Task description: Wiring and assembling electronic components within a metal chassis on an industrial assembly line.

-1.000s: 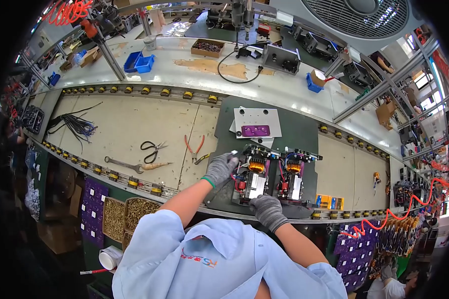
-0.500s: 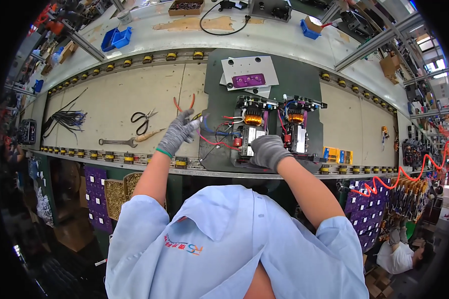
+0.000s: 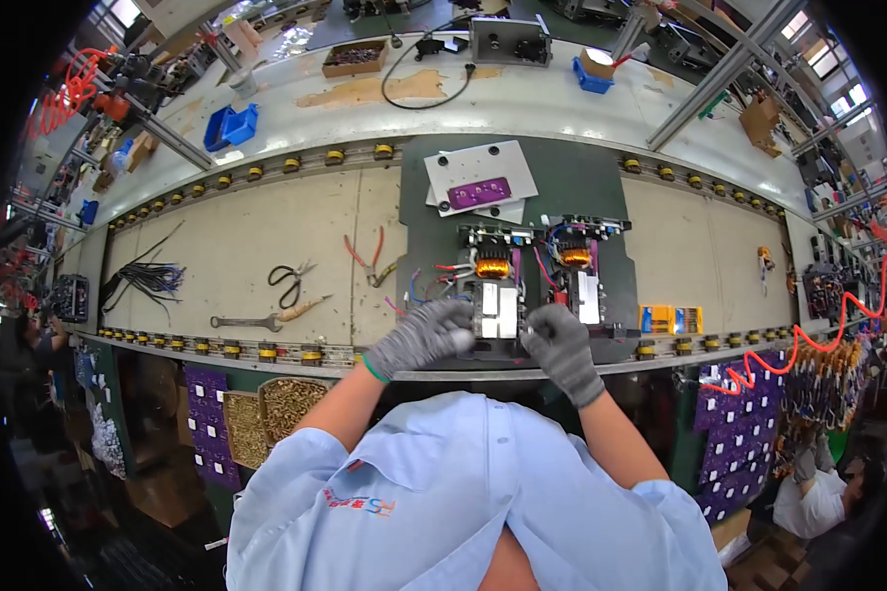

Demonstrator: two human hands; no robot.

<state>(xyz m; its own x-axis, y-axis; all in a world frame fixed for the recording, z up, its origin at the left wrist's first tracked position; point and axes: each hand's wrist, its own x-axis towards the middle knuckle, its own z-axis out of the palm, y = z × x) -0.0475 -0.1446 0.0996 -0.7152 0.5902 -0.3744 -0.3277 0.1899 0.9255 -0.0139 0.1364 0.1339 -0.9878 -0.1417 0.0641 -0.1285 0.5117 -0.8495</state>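
Two electronic board units with copper coils and coloured wires stand side by side on a dark green pallet. My left hand, in a grey glove, grips the near left edge of the left unit. My right hand, also gloved, holds the same unit's near right corner, between it and the right unit. Behind them a purple part lies on white plates.
Red-handled pliers, scissors, a wrench and a black cable bundle lie to the left. Yellow parts sit to the right. A screw tray and purple boards are below the edge. Another person is at lower right.
My left hand has moved right, from the wires beside the pliers onto the left unit's edge. My right hand stays on that unit's near side.
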